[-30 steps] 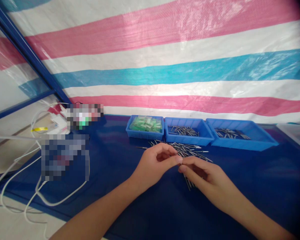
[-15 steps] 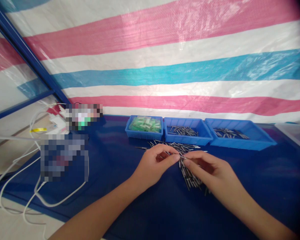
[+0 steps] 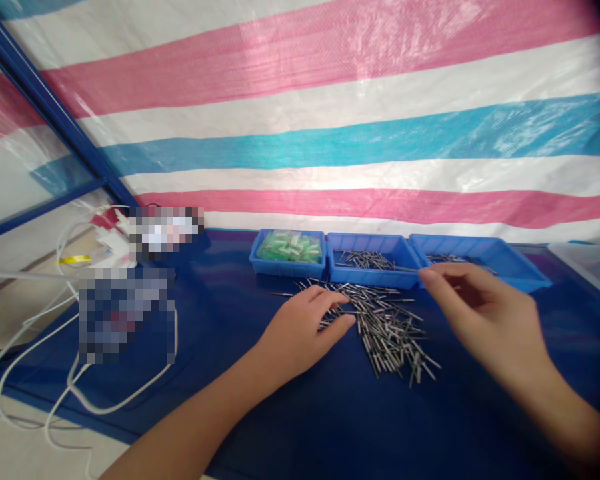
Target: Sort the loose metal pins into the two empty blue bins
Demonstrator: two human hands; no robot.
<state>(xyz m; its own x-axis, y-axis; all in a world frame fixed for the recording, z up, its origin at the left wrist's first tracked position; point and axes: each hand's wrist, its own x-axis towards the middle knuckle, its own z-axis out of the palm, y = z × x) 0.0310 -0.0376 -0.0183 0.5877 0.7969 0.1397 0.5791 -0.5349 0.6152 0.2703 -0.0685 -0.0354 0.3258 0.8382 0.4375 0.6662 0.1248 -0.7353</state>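
Observation:
A loose pile of thin metal pins (image 3: 387, 323) lies on the blue table cover (image 3: 230, 333). My left hand (image 3: 300, 330) rests on the pile's left edge, fingers stretched out over the pins, thumb beside them. My right hand (image 3: 485, 313) is raised to the right of the pile, thumb and forefinger pinched on a single metal pin (image 3: 400, 269) that points left over the rim of the middle blue bin (image 3: 367, 277). That bin holds more pins.
A left blue bin (image 3: 287, 268) holds green parts; a right blue bin (image 3: 510, 280) holds pins. White cables (image 3: 80, 393) and blurred items lie at the left. A clear container (image 3: 593, 263) sits far right. A striped tarp (image 3: 330, 133) hangs behind.
My hands, which met fingertip to fingertip over the pile, have parted. The right hand has risen up and right toward the bins with a pin; the left has dropped onto the pile.

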